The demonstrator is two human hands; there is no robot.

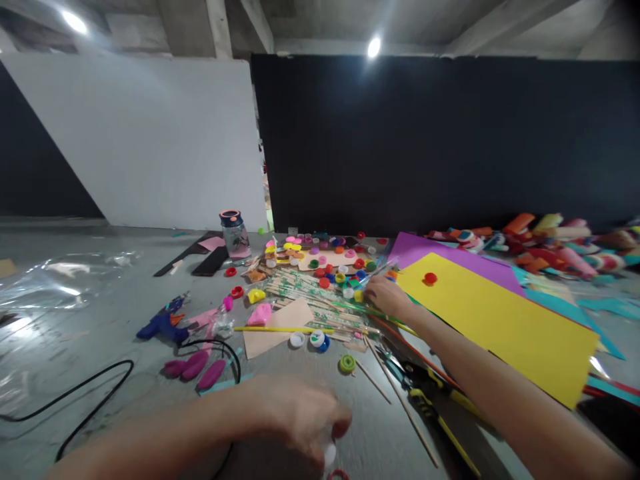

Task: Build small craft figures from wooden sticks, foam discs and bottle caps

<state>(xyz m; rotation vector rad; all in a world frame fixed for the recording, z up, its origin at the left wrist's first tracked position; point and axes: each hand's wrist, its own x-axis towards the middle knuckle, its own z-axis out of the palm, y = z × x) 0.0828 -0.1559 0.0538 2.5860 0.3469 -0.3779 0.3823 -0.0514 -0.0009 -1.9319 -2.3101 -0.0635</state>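
Near the bottom edge, my left hand (310, 417) is smeared a little by motion, its fingers curled down around a white bottle cap (330, 453). A red ring-shaped cap (339, 475) lies just below it. My right hand (386, 293) reaches forward to the pile of craft pieces, fingers bent and closed together; whatever is in them is hidden. Beside its fingertips sit a yellow cap (359, 296) and a white cap (348, 293). Between the hands are a green rolled coil (347, 363), a blue-and-white cap (320, 341) and wooden sticks (373, 380).
Yellow sheet (500, 320) with a red cap (430, 279) lies right, over a purple sheet (465, 263). Yellow-black pliers (425, 400) are under my right arm. At left are a blue glue gun (165, 323), its black cord (100, 397) and a water bottle (235, 237).
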